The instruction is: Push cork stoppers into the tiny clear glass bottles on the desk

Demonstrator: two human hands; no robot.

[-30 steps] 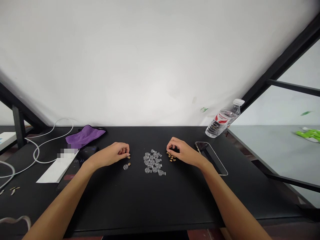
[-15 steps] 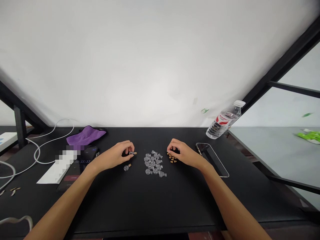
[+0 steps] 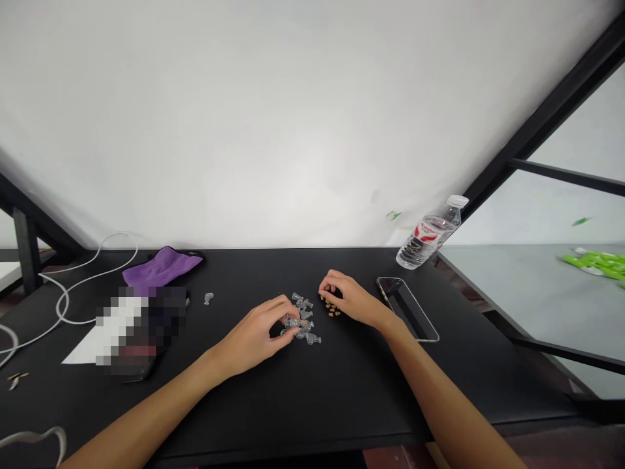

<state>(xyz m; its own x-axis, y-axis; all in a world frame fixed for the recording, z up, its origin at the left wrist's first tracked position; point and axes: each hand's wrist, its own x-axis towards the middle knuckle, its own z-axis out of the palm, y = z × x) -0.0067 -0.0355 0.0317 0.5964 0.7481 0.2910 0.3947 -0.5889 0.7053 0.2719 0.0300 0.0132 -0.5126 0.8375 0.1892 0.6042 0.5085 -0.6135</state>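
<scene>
A black desk (image 3: 234,404) is carrying a heap of tiny clear glass bottles (image 3: 305,315) at the lower centre of the frame, round-bellied and narrow-necked, with cork stoppers (image 3: 333,309) lying just right of it. The left hand (image 3: 254,339) is reaching into the heap, its fingers narrowly pinching one bottle (image 3: 293,322). The right hand (image 3: 349,301) is curling over the corks, though whether it is holding one cannot be told.

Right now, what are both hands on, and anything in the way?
Left hand: fingers on the small glass bottles. Right hand: fingertips over the corks. Phone beside the right wrist.
</scene>
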